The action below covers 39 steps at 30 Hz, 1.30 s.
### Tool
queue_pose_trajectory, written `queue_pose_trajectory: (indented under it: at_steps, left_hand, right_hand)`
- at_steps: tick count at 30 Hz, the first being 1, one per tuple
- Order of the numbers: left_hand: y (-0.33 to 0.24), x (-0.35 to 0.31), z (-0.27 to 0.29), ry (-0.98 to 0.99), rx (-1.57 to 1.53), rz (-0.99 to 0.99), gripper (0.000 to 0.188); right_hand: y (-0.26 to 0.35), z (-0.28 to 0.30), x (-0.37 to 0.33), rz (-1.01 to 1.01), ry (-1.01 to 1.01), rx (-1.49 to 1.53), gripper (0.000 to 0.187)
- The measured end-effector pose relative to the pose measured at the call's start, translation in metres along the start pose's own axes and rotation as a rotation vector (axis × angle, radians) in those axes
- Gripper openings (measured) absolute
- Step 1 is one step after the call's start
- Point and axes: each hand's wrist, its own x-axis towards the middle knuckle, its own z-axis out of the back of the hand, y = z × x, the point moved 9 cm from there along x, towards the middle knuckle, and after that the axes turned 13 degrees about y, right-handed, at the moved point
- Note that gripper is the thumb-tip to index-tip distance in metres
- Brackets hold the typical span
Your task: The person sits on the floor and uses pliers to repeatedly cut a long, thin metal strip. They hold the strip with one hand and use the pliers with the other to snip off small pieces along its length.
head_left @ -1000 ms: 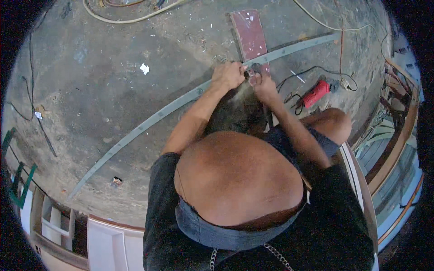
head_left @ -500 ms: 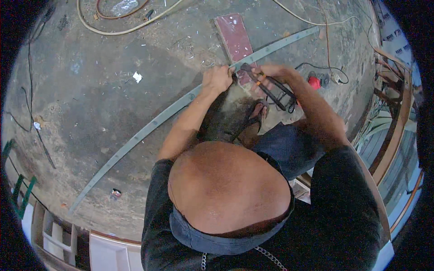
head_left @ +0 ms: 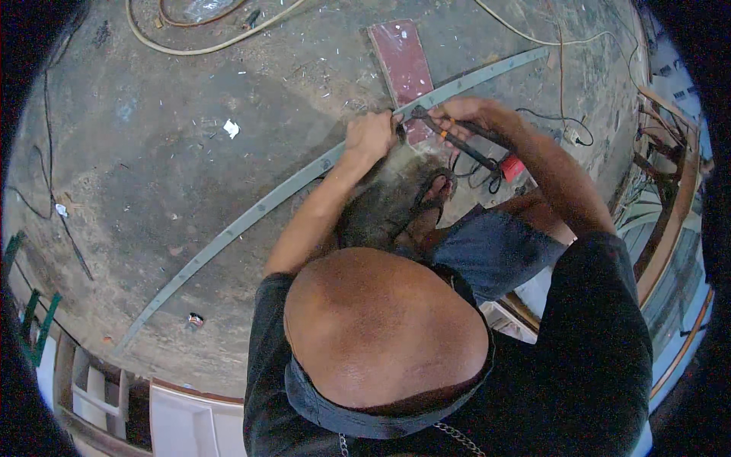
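A long grey-green strip (head_left: 259, 206) with evenly spaced dark marks runs diagonally across the floor. Around it, near the red board, my left hand (head_left: 371, 139) is closed, its fingertips partly hidden. My right hand (head_left: 468, 118) grips dark long-handled pincers (head_left: 468, 145) with orange bands on the handles. Their head meets the strip's near edge, just right of my left hand. Whether the jaws bite on anything is too small to tell. Underneath the strip lies the reddish board (head_left: 400, 61), spotted with white.
My sandalled foot (head_left: 434, 190) rests close below the work. A red corded tool (head_left: 513, 167) lies partly behind my right forearm. A pale hose (head_left: 190, 51) curves at the far left, and a wooden frame (head_left: 674, 206) stands at the right. White scraps (head_left: 231, 129) dot the floor.
The pincers' handles have swung closer together within my right hand, and the head has shifted slightly right. My left hand keeps its hold on the strip.
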Motion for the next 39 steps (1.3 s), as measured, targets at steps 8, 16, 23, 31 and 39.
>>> queue_pose_trajectory:
  at_steps: [8, 16, 23, 31, 39]
  left_hand:
    - [-0.006, 0.003, -0.003, 0.048, -0.047, -0.030, 0.041]
    - [0.014, 0.017, -0.011, 0.097, -0.099, 0.022, 0.038]
    - [0.015, 0.005, -0.006, 0.094, -0.058, 0.029, 0.041]
    - [0.021, 0.006, -0.005, 0.014, -0.026, 0.019, 0.042]
    - [0.009, -0.004, 0.009, -0.014, -0.014, -0.008, 0.039]
  right_hand:
    - [0.008, -0.011, -0.002, 0.221, -0.799, -0.535, 0.038]
    - [0.017, -0.071, -0.014, 0.104, -0.963, -0.333, 0.039]
    - [0.012, -0.060, -0.010, 0.156, -1.006, -0.369, 0.042]
    - [-0.015, -0.066, 0.027, 0.462, -0.357, 0.301, 0.036]
    - [-0.032, -0.080, -0.006, 0.483, -0.199, 0.573, 0.028]
